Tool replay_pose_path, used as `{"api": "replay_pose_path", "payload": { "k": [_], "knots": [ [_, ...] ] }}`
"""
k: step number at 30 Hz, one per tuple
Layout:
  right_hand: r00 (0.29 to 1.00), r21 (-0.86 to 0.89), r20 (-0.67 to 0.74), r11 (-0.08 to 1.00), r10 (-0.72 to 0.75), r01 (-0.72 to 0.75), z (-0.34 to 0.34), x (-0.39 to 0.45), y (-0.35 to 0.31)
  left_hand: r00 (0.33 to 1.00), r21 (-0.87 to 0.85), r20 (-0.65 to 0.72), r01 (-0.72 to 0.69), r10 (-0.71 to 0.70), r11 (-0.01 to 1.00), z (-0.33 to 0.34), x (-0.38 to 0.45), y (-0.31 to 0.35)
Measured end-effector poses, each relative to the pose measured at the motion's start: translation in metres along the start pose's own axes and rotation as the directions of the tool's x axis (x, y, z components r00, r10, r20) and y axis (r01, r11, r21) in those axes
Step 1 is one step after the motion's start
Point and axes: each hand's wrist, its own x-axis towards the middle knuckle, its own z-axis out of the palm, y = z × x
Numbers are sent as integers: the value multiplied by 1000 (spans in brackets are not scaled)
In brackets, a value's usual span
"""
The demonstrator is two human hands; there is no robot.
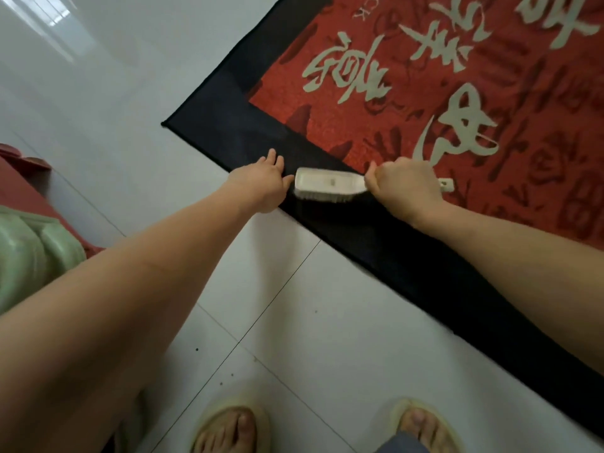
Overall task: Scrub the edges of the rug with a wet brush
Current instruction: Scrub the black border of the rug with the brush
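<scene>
Rug: red, cream calligraphy, black border. Brush white. Floor tiles white.

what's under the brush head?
The brush bristles sit on the rug's black border; the right hand grips the handle. The strip directly beneath the bristles is covered.

White brush bristles-down on rug's dark border — red centre w/ pale script.
</scene>
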Motion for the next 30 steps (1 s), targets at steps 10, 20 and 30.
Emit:
{"api": "replay_pose_path", "payload": {
  "k": [10, 20, 30],
  "knots": [
    [803, 380, 119, 721, 583, -580, 21, -102, 4, 884, -101, -266, -421, 383, 902, 27, -8, 48],
    [517, 709, 434, 74, 738, -701, -13, -191, -80, 822, -98, -221, -554, 525, 827, 66, -26, 104],
    [709, 647, 405, 367, 577, -668, 20, -143, -104, 834, -585, -365, -551, 414, 595, 67, -20, 116]
  ]
}}
